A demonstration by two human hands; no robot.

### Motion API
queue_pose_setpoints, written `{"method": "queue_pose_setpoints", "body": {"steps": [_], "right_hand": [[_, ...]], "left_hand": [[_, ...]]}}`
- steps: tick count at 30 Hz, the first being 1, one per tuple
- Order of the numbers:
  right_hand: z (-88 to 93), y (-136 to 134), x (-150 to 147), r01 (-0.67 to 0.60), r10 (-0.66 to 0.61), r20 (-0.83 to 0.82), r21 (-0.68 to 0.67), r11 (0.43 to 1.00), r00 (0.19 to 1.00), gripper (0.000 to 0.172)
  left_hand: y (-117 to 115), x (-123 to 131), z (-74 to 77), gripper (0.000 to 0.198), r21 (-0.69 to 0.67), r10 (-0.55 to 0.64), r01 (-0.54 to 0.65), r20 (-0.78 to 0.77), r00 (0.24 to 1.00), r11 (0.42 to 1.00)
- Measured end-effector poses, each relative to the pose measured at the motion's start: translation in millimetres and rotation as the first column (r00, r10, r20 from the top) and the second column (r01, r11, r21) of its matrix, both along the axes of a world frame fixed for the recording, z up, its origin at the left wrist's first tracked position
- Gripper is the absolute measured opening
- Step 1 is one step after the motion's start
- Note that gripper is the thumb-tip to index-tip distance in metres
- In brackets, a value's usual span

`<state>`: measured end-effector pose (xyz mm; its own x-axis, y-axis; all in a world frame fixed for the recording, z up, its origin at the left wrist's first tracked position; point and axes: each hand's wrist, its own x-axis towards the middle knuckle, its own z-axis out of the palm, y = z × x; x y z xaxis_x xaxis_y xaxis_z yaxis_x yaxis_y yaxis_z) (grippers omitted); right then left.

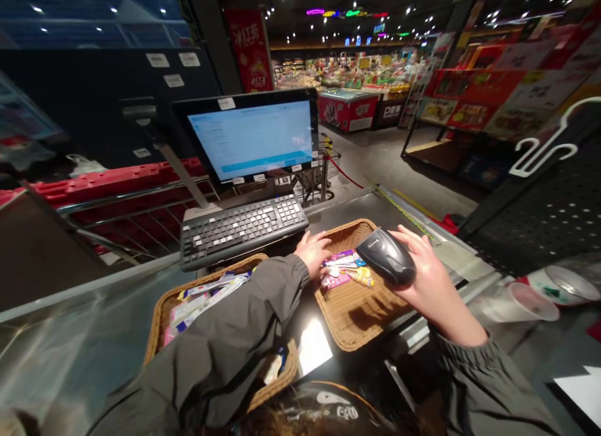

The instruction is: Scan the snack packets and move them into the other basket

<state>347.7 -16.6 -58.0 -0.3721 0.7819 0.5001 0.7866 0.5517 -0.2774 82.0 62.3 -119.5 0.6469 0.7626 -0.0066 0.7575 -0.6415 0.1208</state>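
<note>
My right hand (429, 274) grips a dark handheld barcode scanner (387, 254) and holds it over a wicker basket (357, 317) on the checkout counter. Several small colourful snack packets (345, 268) lie in that basket. My left hand (313, 251) rests at the basket's left rim, fingers curled down onto the packets; I cannot make out whether it grips one. A second wicker basket (162, 317) with more packets (206, 295) sits under my left forearm.
A grey keyboard (241, 228) and a lit checkout screen (251, 135) stand behind the baskets. Plastic cups (516, 301) lie at the right by a perforated black panel (554, 210). A metal railing (131, 210) and red barrier run along the left; shop shelves fill the background.
</note>
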Motion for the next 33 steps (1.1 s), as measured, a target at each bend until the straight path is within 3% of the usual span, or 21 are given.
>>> {"method": "queue_pose_setpoints", "body": {"steps": [4,8,11,15,27,33], "right_hand": [[-7.4,2.8,27.3,0.065,-0.066,-0.026,-0.040,0.997,0.997,0.048],[-12.0,4.7,47.8,0.102,-0.104,-0.035,-0.064,0.993,0.994,0.047],[-14.3,5.9,58.7,0.122,-0.125,-0.038,-0.070,0.990,0.991,0.044],[-17.6,8.2,69.6,0.154,-0.157,-0.032,-0.078,0.985,0.987,0.045],[-22.7,15.4,71.5,0.174,-0.185,-0.074,-0.130,0.976,0.980,0.051],[-22.5,7.4,74.7,0.184,-0.193,-0.077,-0.110,0.977,0.978,0.051]], "left_hand": [[34.4,51.7,-34.6,0.028,-0.059,-0.092,0.088,-0.067,0.994,0.994],[52.3,96.2,-73.3,0.019,-0.150,-0.157,0.139,-0.116,0.981,0.979],[58.5,117.3,-97.3,0.024,-0.192,-0.174,0.148,-0.127,0.976,0.970],[60.3,129.4,-118.2,0.037,-0.187,-0.150,0.128,-0.103,0.983,0.974],[48.2,130.3,-140.0,0.050,-0.167,-0.100,0.090,-0.055,0.993,0.982],[57.3,138.4,-132.9,0.046,-0.171,-0.089,0.083,-0.031,0.996,0.982]]}}
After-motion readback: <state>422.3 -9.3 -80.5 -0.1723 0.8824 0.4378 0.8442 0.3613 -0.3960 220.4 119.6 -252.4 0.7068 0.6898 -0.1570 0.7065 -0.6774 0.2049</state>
